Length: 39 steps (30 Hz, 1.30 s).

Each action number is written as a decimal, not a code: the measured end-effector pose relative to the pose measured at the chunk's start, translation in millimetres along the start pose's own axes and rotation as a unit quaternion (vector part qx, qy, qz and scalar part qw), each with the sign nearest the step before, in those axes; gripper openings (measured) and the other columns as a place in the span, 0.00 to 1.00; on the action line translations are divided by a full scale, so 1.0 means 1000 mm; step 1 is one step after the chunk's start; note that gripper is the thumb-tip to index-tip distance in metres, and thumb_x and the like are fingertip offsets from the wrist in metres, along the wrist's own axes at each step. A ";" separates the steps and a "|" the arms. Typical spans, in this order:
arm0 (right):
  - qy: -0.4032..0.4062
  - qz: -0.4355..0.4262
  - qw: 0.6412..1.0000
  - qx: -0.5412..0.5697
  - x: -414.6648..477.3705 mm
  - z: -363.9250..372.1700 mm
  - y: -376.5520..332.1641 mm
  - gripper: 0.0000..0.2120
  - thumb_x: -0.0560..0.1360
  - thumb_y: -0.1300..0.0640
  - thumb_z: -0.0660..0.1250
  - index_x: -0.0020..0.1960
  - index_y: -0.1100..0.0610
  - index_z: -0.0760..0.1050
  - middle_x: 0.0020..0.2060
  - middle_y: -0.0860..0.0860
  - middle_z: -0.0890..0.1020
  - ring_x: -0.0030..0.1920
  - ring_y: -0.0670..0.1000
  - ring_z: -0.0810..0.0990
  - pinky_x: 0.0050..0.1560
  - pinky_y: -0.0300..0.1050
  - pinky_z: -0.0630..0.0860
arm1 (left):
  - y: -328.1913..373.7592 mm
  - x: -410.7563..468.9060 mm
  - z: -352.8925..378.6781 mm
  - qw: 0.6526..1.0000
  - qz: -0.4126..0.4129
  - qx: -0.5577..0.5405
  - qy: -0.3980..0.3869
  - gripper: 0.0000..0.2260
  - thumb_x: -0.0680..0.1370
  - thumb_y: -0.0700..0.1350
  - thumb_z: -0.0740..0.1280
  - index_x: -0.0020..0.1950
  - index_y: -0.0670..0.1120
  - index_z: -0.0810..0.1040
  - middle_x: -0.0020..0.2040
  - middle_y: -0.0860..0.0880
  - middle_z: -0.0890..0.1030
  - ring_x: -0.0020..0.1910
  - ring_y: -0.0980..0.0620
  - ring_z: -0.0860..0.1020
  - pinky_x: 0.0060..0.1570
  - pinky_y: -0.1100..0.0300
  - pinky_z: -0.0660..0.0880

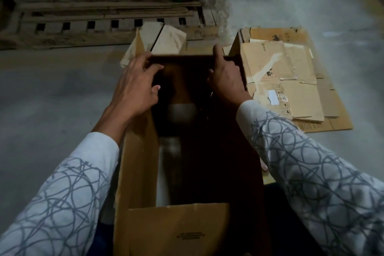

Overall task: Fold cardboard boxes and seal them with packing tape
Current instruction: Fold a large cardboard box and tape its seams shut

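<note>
A tall brown cardboard box (137, 164) stands open in front of me, its inside dark and its near flap (178, 228) folded toward me. My left hand (135, 87) grips the far left corner of the box's rim, fingers curled over the edge. At the far right corner my right hand (225, 78) holds the rim, with the thumb up along the far wall. Pale strips show at the bottom of the box. No tape roll is in sight.
A pile of flattened cardboard sheets (291, 81) with torn tape lies on the concrete floor to the right. Wooden pallets (104, 25) stacked with flat cardboard stand along the back. Two folded flaps (166, 39) stick out beyond the box's far edge.
</note>
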State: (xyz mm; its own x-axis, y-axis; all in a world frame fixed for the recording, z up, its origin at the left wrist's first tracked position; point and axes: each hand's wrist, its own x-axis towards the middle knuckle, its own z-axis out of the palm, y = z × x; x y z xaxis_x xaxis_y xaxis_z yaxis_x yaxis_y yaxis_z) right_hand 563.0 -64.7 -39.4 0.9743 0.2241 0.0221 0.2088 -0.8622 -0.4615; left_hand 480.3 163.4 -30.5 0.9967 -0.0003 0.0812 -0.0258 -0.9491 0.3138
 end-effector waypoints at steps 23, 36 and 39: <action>-0.289 -0.008 0.956 -0.045 -0.138 -0.032 -0.054 0.25 0.81 0.49 0.65 0.75 0.53 0.67 0.67 0.60 0.77 0.66 0.62 0.77 0.65 0.54 0.75 | 0.038 -0.128 -0.013 0.957 -0.185 -0.223 0.003 0.41 0.78 0.35 0.69 0.83 0.46 0.46 0.80 0.41 0.51 0.79 0.39 0.55 0.77 0.48 0.59; -0.359 -0.031 0.927 -0.099 -0.398 0.043 -0.051 0.45 0.79 0.39 0.64 0.83 0.55 0.43 0.81 0.53 0.36 0.81 0.61 0.35 0.78 0.65 0.45 | 0.077 -0.328 -0.008 0.915 -0.291 -0.262 -0.099 0.37 0.81 0.42 0.63 0.81 0.60 0.44 0.76 0.40 0.68 0.67 0.36 0.73 0.68 0.41 0.71; -0.430 -0.022 0.898 -0.086 -0.374 0.050 -0.042 0.45 0.79 0.39 0.65 0.83 0.55 0.43 0.82 0.54 0.39 0.81 0.62 0.38 0.78 0.66 0.50 | 0.087 -0.336 -0.009 0.913 -0.275 -0.286 -0.098 0.40 0.81 0.40 0.62 0.80 0.65 0.41 0.76 0.42 0.67 0.65 0.39 0.73 0.63 0.42 0.74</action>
State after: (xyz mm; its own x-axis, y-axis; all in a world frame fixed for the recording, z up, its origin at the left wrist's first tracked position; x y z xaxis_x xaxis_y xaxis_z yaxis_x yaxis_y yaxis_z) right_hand 185.2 -89.7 -72.5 0.5545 0.4638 -0.6909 0.3268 -0.8849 -0.3318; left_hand 142.4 83.9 -22.2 0.8644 0.3169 -0.3904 0.5021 -0.5030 0.7035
